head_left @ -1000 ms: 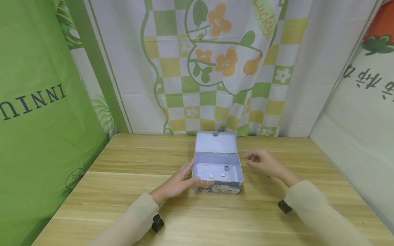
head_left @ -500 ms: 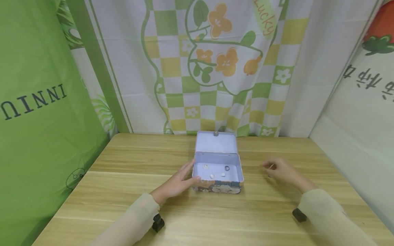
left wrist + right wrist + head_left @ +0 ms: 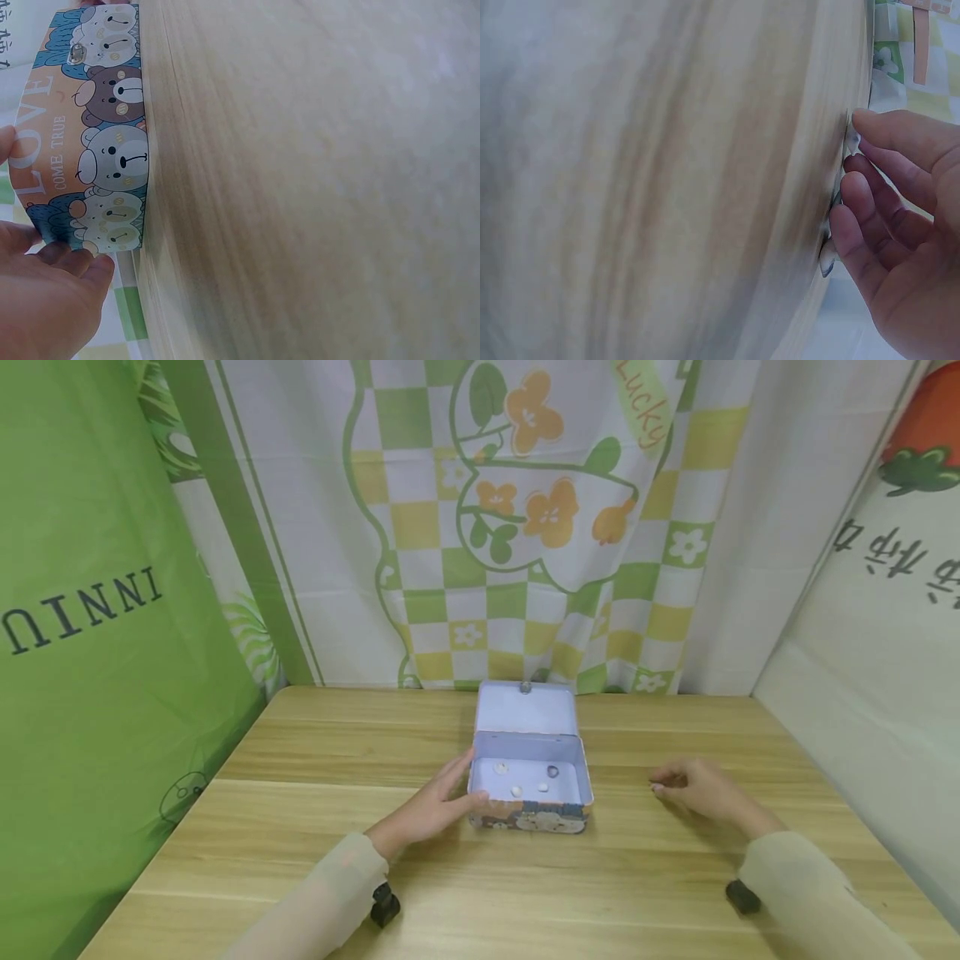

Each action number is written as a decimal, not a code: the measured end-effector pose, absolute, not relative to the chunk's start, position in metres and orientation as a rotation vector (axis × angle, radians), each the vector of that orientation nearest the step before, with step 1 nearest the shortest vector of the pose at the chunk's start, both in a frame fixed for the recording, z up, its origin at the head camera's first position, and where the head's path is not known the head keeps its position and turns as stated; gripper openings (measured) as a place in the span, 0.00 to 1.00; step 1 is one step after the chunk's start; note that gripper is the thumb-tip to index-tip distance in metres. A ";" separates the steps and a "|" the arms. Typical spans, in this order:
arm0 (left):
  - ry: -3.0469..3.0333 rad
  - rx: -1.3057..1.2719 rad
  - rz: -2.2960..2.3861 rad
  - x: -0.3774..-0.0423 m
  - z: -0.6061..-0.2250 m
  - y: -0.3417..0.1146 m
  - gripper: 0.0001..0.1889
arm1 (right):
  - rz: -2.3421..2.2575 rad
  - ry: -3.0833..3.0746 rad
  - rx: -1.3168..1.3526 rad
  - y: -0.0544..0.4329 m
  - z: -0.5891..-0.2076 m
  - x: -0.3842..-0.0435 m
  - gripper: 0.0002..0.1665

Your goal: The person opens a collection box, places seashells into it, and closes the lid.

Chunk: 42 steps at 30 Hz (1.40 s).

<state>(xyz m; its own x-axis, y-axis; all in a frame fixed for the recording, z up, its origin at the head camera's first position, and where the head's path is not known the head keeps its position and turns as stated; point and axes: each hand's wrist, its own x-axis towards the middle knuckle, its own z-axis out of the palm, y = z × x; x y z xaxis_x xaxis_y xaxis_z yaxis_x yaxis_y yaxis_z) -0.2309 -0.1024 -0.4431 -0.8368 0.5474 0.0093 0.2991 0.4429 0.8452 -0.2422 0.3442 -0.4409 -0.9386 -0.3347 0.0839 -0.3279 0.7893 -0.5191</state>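
A small tin box (image 3: 532,814) with printed bears stands on the table, its hinged lid (image 3: 527,707) raised at the back. Several small pieces lie inside, among them a dark ring-like one (image 3: 552,771) and white ones (image 3: 517,792). My left hand (image 3: 431,806) grips the box's left front corner, thumb at the front rim, fingers along the side. To the right of the box, my right hand (image 3: 697,789) is low at the tabletop. In the right wrist view, its thumb and a finger pinch a small shiny piece (image 3: 853,139); its exact kind is unclear.
Another small shiny piece (image 3: 827,257) lies on the wooden table (image 3: 300,877) beside my right fingers. A checked curtain (image 3: 540,610) hangs behind the table, a green cloth (image 3: 112,735) on the left and a white one (image 3: 885,693) on the right.
My right hand has moved from beside the box's right side farther right and down to the tabletop, where it pinches a small shiny piece. My left hand and the box have stayed put.
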 end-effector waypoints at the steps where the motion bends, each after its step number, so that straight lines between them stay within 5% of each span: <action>1: 2.433 0.732 1.344 -0.231 -0.443 -0.102 0.44 | -0.837 2.960 -0.537 0.344 -0.441 -0.242 0.14; 22: 2.463 0.735 1.318 -0.229 -0.442 -0.101 0.43 | -0.879 2.950 -0.503 0.344 -0.440 -0.245 0.14; 42: 2.472 0.716 1.324 -0.229 -0.441 -0.101 0.44 | -0.885 3.010 -0.618 0.314 -0.394 -0.245 0.13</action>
<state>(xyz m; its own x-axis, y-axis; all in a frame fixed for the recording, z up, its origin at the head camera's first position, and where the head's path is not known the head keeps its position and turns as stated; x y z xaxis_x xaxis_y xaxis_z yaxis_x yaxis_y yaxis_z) -0.2289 -0.1013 -0.4409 -0.8492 0.5278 0.0139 0.3041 0.4673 0.8301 -0.2452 0.3137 -0.3936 -0.9237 -0.3484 0.1595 -0.3793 0.7722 -0.5097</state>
